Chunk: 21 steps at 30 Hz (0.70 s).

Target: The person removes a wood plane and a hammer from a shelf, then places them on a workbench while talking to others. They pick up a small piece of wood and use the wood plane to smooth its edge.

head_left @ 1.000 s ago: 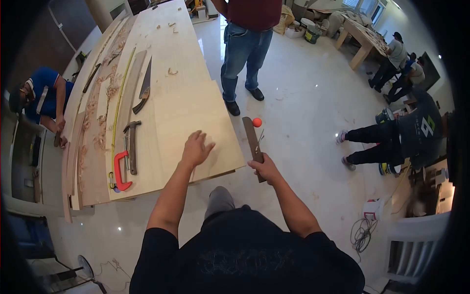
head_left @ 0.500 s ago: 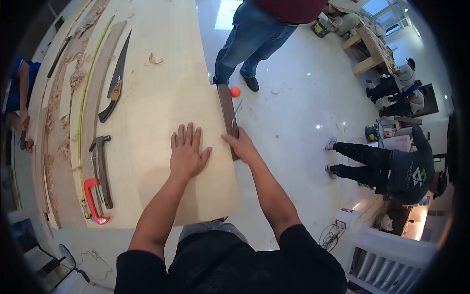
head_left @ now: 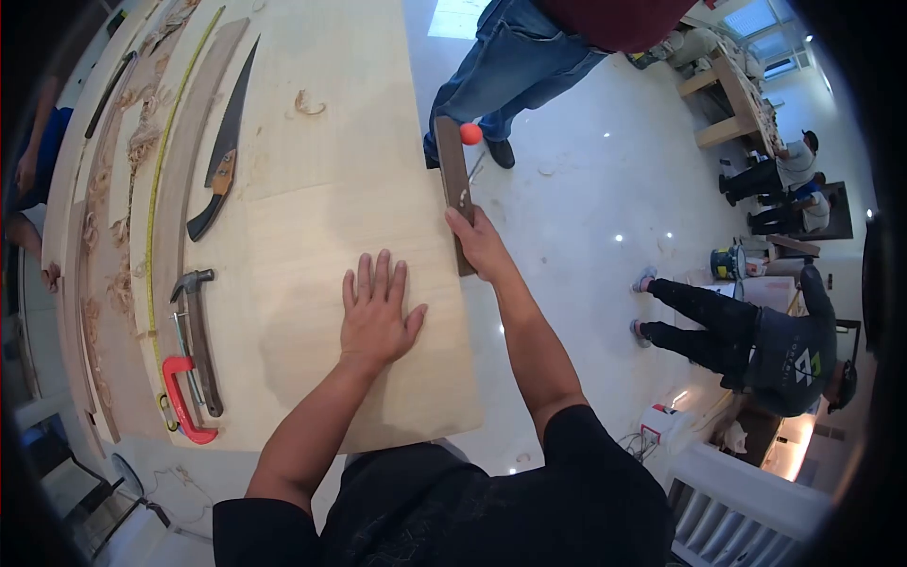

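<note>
My left hand (head_left: 376, 317) lies flat on the pale wooden board (head_left: 312, 236), fingers stretched forward and thumb out to the side. At the board's right edge, my right hand (head_left: 484, 248) is wrapped round the rear of a hand plane (head_left: 453, 165). Its long brown body stands on its side along that edge, with an orange ball knob (head_left: 470, 134) near the front. The grip under my fingers is hidden. Left of my hands lie a handsaw (head_left: 225, 161), a claw hammer (head_left: 199, 340) and a red clamp (head_left: 178, 402).
A yellow tape measure (head_left: 162, 189) stretches beside wooden strips and curled shavings at the left. A person in jeans (head_left: 515, 66) stands just beyond the plane. Another person's arm (head_left: 38, 180) shows at far left. More people (head_left: 794, 331) work at the right.
My right hand has pushed the plane forward along the board's edge. My left hand stays flat on the board. The whole view has shifted slightly.
</note>
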Available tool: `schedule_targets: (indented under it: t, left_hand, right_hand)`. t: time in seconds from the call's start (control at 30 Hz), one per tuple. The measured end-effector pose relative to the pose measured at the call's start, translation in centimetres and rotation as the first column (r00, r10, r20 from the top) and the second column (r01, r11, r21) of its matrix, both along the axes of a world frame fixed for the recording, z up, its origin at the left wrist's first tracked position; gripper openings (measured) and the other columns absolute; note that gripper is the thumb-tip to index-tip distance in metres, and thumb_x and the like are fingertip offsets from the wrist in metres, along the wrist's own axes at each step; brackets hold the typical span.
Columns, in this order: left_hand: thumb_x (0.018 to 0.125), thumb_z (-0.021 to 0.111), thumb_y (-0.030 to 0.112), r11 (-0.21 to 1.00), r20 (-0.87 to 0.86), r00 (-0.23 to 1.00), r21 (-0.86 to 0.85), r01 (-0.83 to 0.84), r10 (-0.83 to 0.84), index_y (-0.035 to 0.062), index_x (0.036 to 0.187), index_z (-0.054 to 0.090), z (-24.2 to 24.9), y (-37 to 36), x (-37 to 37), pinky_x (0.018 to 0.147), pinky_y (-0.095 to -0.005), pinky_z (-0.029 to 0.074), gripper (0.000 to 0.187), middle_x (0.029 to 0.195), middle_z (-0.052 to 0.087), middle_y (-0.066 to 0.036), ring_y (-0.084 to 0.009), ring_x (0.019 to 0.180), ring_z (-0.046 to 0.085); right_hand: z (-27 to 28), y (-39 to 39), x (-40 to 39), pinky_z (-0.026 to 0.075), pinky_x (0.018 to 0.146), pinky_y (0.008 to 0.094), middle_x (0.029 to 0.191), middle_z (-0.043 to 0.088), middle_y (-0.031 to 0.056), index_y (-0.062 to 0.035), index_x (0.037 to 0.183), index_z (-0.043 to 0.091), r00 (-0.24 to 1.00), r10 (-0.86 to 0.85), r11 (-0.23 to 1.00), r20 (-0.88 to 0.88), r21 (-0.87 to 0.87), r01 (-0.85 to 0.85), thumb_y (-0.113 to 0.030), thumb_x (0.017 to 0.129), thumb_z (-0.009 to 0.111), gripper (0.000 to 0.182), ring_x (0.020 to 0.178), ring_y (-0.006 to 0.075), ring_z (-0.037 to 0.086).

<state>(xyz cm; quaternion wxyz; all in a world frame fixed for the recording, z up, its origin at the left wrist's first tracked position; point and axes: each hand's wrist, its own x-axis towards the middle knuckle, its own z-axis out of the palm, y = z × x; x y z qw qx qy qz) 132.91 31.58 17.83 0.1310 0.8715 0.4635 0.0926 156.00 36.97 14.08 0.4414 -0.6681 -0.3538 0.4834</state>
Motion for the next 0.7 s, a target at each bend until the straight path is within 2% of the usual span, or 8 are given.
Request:
schedule_targets:
  t: [0.07, 0.17, 0.27, 0.4, 0.43, 0.5, 0.6, 0.7]
  left_hand:
    - [0.093, 0.055, 0.047, 1.0, 0.011, 1.0, 0.008, 0.002, -0.002, 0.0042, 0.148, 0.042, -0.3, 0.0, 0.2, 0.118, -0.0578, 0.016, 0.071, 0.158, 0.031, -0.02, -0.042, 0.147, 0.023]
    - [0.093, 0.055, 0.046, 1.0, -0.003, 1.0, 0.013, 0.002, -0.002, 0.0039, 0.148, 0.041, -0.4, 0.1, 0.0, 0.118, -0.0579, 0.015, 0.071, 0.158, 0.03, -0.02, -0.0422, 0.147, 0.023]
    - [0.092, 0.056, 0.046, 1.0, -0.014, 1.0, 0.009, 0.012, -0.011, 0.0036, 0.148, 0.041, -0.3, -0.1, -0.2, 0.118, -0.0579, 0.016, 0.072, 0.158, 0.029, -0.02, -0.0423, 0.147, 0.023]
    - [0.092, 0.056, 0.046, 1.0, -0.035, 0.999, 0.006, 0.013, -0.013, 0.0037, 0.148, 0.041, 0.0, 0.1, 0.1, 0.118, -0.0575, 0.016, 0.071, 0.158, 0.03, -0.02, -0.042, 0.147, 0.023]
    - [0.092, 0.056, 0.046, 1.0, -0.037, 0.999, 0.008, 0.015, -0.015, 0.0038, 0.148, 0.041, -0.1, -0.1, 0.0, 0.118, -0.0576, 0.016, 0.071, 0.158, 0.03, -0.02, -0.0421, 0.147, 0.023]
    - [0.093, 0.056, 0.046, 1.0, -0.04, 0.999, 0.023, 0.013, -0.012, 0.0038, 0.148, 0.041, -0.2, 0.0, 0.2, 0.118, -0.0577, 0.016, 0.071, 0.158, 0.03, -0.02, -0.0423, 0.147, 0.022]
    - [0.093, 0.056, 0.046, 1.0, -0.047, 0.999, 0.027, 0.013, -0.012, 0.0039, 0.149, 0.04, -0.1, -0.2, 0.3, 0.118, -0.0575, 0.015, 0.072, 0.158, 0.03, -0.02, -0.0423, 0.148, 0.021]
    - [0.094, 0.054, 0.047, 0.999, -0.052, 0.999, 0.05, 0.016, -0.014, 0.0035, 0.147, 0.042, -0.4, -0.2, 0.3, 0.117, -0.0591, 0.017, 0.07, 0.156, 0.032, -0.022, -0.0434, 0.146, 0.024]
  right_hand:
    - [1.4, 2.7, 0.5, 0.044, 0.1, 0.0334, 0.127, 0.061, 0.0202, 0.0105, 0.134, 0.047, 0.996, 0.016, 1.0, 0.086, -0.011, -0.015, -0.046, 0.094, 0.064, 0.071, 0.115, 0.0256, 0.058]
    - [0.0, 8.0, 2.0, 0.042, 0.103, 0.0339, 0.128, 0.06, 0.0216, 0.0123, 0.134, 0.046, 0.982, 0.057, 0.998, -0.179, -0.03, -0.064, -0.046, 0.094, 0.064, 0.073, 0.118, 0.0268, 0.057]
    - [-0.6, 0.7, 0.2, 0.042, 0.104, 0.0343, 0.132, 0.058, 0.0221, 0.0145, 0.135, 0.044, 0.999, 0.011, 1.0, -0.037, -0.01, -0.011, -0.046, 0.093, 0.064, 0.076, 0.122, 0.0265, 0.056]
    - [-0.3, -1.0, 0.4, 0.042, 0.104, 0.0338, 0.132, 0.059, 0.0211, 0.0146, 0.136, 0.043, 0.998, 0.036, 0.998, 0.045, -0.047, -0.034, -0.045, 0.094, 0.064, 0.076, 0.122, 0.0254, 0.056]
    - [-0.1, 1.1, 0.1, 0.044, 0.1, 0.0335, 0.127, 0.061, 0.0206, 0.0136, 0.133, 0.047, 0.99, -0.007, 0.998, -0.14, 0.068, 0.016, -0.045, 0.094, 0.063, 0.072, 0.117, 0.0249, 0.058]
    - [0.0, 5.9, 1.5, 0.046, 0.096, 0.0336, 0.122, 0.064, 0.0204, 0.0125, 0.129, 0.051, 0.974, 0.086, 0.996, -0.21, 0.037, -0.08, -0.046, 0.094, 0.063, 0.069, 0.113, 0.0248, 0.061]
    - [0.4, 3.6, 0.9, 0.047, 0.094, 0.0342, 0.117, 0.066, 0.0197, 0.0125, 0.124, 0.053, 0.997, 0.024, 1.0, -0.076, -0.004, -0.025, -0.048, 0.094, 0.062, 0.068, 0.109, 0.0243, 0.062]
    - [-0.7, -7.0, -0.8, 0.046, 0.097, 0.0344, 0.12, 0.063, 0.0228, 0.0133, 0.126, 0.051, 0.998, 0.027, 1.0, 0.059, 0.0, -0.027, -0.049, 0.093, 0.063, 0.071, 0.113, 0.0265, 0.061]
